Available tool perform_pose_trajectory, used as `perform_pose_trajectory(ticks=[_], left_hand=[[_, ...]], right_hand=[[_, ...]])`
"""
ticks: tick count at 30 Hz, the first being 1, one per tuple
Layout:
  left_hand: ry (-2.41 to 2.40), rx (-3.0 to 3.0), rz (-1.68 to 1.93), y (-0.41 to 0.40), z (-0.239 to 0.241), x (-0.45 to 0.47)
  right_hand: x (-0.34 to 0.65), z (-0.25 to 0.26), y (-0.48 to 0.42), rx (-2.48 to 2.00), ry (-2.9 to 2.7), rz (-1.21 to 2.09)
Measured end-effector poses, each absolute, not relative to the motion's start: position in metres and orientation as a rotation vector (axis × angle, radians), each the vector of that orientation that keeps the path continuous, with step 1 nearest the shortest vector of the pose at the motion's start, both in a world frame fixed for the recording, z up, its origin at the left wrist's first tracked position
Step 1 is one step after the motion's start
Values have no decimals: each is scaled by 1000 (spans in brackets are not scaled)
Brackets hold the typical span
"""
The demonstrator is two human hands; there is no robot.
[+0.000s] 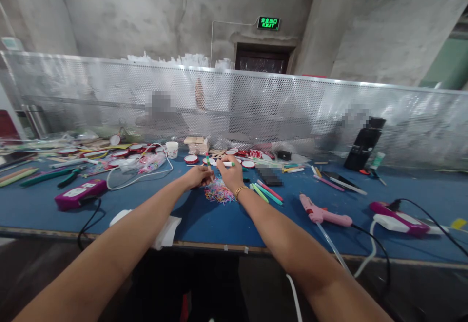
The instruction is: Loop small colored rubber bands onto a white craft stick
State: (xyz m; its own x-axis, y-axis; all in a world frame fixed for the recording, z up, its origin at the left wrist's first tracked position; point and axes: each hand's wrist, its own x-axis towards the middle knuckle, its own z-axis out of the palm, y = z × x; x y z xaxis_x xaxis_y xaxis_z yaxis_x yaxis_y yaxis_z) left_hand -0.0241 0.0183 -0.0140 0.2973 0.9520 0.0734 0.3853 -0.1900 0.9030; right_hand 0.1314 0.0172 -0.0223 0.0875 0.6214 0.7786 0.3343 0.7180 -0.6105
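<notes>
Over the middle of the blue table, my left hand [199, 176] is closed on a thin upright stick [208, 161] with green and pink parts. Close beside it, my right hand [232, 175], with a bracelet at the wrist, grips a white marker with a green end [228, 164]. The marker lies sideways, its left end near the stick; I cannot tell whether they touch. Below both hands is a loose pile of small multicoloured bits [220, 193], too small to name surely. Several coloured markers [268, 193] lie just right of my right wrist.
A pink glue gun [321, 212] with a cord lies at the right, near a purple and white power strip [400, 219]. At left are another purple power strip [81, 194] and green-handled pliers [68, 178]. A paper cup [171, 149] stands behind; a perforated metal screen [263, 112] closes the back.
</notes>
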Motion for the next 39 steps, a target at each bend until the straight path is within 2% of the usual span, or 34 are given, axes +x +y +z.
perform_pose_trajectory(ticks=[39], left_hand=[[1235, 1737, 856, 15, -11, -24]], right_hand=[[131, -21, 15, -797, -1524, 269]])
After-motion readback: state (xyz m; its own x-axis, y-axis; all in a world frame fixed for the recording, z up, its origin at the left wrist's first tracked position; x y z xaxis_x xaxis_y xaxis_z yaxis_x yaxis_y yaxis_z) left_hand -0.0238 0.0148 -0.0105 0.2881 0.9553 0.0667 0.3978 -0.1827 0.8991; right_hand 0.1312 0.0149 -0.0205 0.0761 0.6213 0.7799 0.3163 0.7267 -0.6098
